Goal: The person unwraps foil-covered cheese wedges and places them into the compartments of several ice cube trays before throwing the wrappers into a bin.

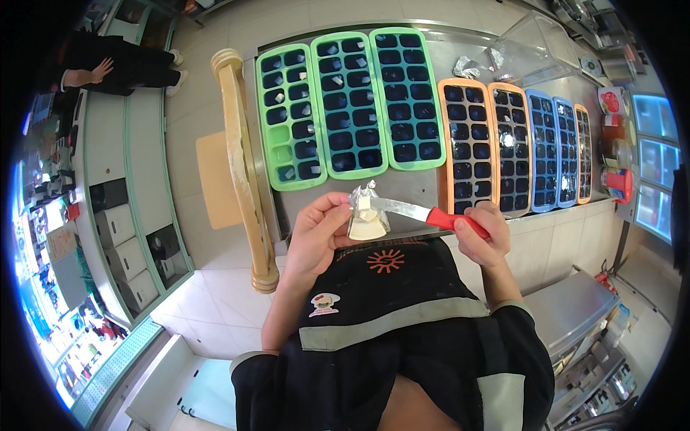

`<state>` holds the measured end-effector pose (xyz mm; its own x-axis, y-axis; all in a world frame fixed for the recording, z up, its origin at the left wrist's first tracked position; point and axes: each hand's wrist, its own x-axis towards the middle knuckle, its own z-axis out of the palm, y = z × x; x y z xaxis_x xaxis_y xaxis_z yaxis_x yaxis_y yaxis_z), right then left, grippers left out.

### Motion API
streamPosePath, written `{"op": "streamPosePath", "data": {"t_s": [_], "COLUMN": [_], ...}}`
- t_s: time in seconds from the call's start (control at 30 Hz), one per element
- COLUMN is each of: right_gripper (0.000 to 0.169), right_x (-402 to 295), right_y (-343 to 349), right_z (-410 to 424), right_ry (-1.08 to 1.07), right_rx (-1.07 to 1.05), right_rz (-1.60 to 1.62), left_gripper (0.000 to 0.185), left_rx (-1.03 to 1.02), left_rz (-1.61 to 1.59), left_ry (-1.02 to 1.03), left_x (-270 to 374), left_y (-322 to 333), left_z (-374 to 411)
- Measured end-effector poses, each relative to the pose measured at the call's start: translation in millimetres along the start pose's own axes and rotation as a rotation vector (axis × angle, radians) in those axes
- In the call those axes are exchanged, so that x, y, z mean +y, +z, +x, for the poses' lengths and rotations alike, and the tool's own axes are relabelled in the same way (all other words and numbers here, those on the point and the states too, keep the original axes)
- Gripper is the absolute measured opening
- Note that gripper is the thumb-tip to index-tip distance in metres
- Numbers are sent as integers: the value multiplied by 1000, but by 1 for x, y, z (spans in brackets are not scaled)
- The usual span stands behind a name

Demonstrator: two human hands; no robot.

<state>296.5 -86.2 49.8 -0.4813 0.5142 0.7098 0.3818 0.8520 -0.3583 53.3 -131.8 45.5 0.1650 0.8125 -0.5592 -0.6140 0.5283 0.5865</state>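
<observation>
My left hand (321, 229) holds a pale, cheese-like wedge (368, 228) in opened foil (372, 192), close to my apron. My right hand (483, 231) grips the red handle of a knife (405, 208), whose blade meets the small cut pieces on the wedge. Beyond my hands, a green ice-cube tray (322, 171) at the left has pale cubes in many compartments and several green compartments with no dark content. The middle green tray (353, 175) holds dark liquid and some pale cubes. A third green tray (418, 164) is beside it.
Orange trays (443, 151) and blue trays (543, 207) line the right of the steel table (312, 207). Crumpled foil (466, 68) lies by a clear plastic container (539, 46). Jars (614, 126) stand at the right end, a wooden rail (245, 172) at the left. Another person (116, 64) stands upper left.
</observation>
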Motion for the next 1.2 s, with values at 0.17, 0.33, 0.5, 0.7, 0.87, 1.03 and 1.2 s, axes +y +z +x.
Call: {"op": "streamPosePath", "data": {"t_s": [0.17, 0.33, 0.5, 0.7, 0.87, 1.03, 1.2], "right_gripper": [31, 29, 26, 25, 20, 15, 11], "right_x": [-1, -2, -6, -9, -16, -14, -19], "right_y": [0, 0, 4, 26, 71, 108, 117], "right_z": [-7, -11, -12, -9, 7, 15, 27], "right_ry": [105, 214, 323, 418, 635, 694, 866], "right_rx": [87, 70, 70, -10, -197, -191, -302], "right_rz": [-31, -62, -95, 65, 230, 359, 363], "left_gripper": [14, 13, 13, 13, 15, 15, 15], "left_rx": [20, 30, 60, 92, 135, 151, 192], "left_rz": [27, 11, -9, -114, -180, -197, -239], "left_ry": [-15, -21, -36, 4, 59, 85, 103], "left_x": [1, -2, -5, -11, -12, -13, -16], "left_y": [-3, -17, -37, -53, -59, -66, -67], "left_z": [6, 4, -10, -21, -29, -39, -46]}}
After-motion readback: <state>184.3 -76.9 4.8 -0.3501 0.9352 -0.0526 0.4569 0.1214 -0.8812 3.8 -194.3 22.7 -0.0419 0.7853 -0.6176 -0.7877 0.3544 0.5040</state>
